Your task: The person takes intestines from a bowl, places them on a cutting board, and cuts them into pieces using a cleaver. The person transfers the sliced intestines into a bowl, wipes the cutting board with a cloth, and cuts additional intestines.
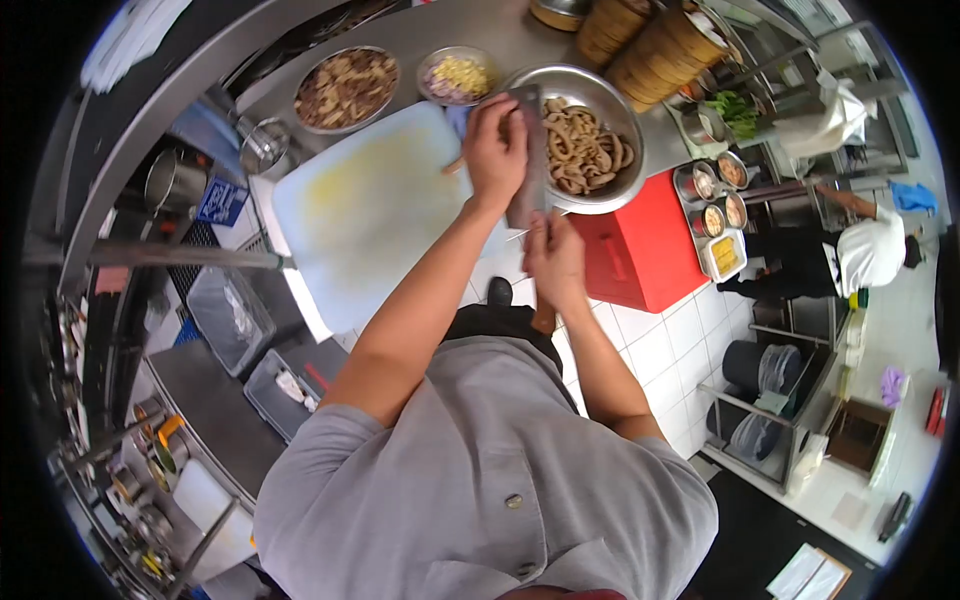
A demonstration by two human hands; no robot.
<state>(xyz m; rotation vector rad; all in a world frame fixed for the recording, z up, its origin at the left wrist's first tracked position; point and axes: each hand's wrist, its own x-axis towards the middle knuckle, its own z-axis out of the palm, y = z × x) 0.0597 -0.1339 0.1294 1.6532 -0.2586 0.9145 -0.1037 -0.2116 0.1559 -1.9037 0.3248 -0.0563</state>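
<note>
My right hand [556,258] is closed around the handle of a cleaver [527,180]. The cleaver's broad blade stands on edge along the near left rim of a steel bowl [630,120]. My left hand [497,150] has its fingers bent and pressed against the blade's flat side. Inside the bowl lie many brownish, curled, ring-shaped cut pieces [585,150], which look like cooked intestine. Left of my hands is a white cutting board [370,210] with yellowish stains. A small brownish piece [453,166] shows at the board's edge beside my left wrist.
Behind the board stand a bowl of sliced brown food [346,90] and a bowl of chopped yellow and purplish pieces [457,76]. Bamboo steamers [665,60] are stacked beyond the steel bowl. A red box [640,250] sits at right. Another person [865,255] works farther right.
</note>
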